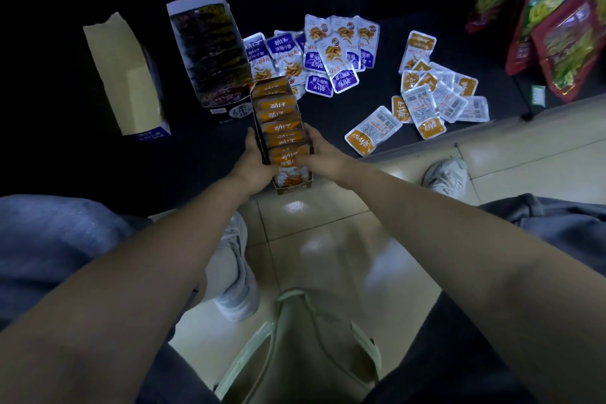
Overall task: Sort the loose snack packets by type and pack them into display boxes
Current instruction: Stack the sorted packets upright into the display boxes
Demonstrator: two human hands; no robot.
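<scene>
Packing the orange type, by the look of it. Gripping a narrow brown cardboard display box (290,188), crammed with a row of upright orange-and-white foil snack packets (284,124), between the left hand (254,159) and the right hand (320,151). Held at the near edge of the black tabletop (203,154), long side pointing away from the body; resting or lifted, impossible to tell.

Left fingers (251,140) wrapped round the box's left wall. Right fingers (311,134) curled against its right wall, reaching the packet tops. Both sets clamped, neither slack.

Ahead and to the right of the right fingers, well apart: a scatter of loose orange packets (426,102), not yet boxed. Straight ahead of the fingertips, just past the box's far end: a heap of purple-and-white packets (328,56). Ahead and to the left of the left fingers: an open white box of dark packets (210,52), and further left a pale cardboard box with a blue front (128,75), seemingly empty.

Next, most likely: setting the box down, freeing the right hand, gathering the loose orange packets. Little room left in the row, so some pressing together probably needed.
</scene>
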